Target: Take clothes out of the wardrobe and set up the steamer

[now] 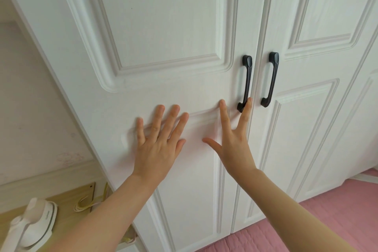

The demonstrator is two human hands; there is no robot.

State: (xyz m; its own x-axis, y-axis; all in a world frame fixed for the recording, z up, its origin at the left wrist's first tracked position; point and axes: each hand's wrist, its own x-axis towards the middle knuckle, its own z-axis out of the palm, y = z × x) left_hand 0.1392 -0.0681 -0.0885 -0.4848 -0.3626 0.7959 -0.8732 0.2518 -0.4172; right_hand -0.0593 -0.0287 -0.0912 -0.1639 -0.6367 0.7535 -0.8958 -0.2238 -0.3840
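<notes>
Spreading our fingers wide, we have both hands raised in front of the white wardrobe, whose two doors are shut. Our left hand is flat and open, palm toward the left door, with nothing in it; whether the palm actually presses on the panel we cannot tell, though the fingertips look blurred and very close to the moulding. Our right hand is open too, grasping nothing, its thumb pointing left toward the other hand. One fingertip of that hand lies just beside the lower end of the left door's black handle, seeming to touch it, while another points up at the door panel left of the handle. The right door carries its own black handle, near the first, with the seam between the doors running down between them. No clothes are in sight.

Further out, at the lower left, a wooden worktop stands beside the wardrobe. On it rests the white steamer, lying near the bottom edge of the view and well apart from both hands, beneath our left forearm. A yellowish cord lies coiled on the worktop between the steamer and the wardrobe's side. Behind the worktop rises a pale pink wall. At the lower right, a pink quilted surface spreads below the doors.
</notes>
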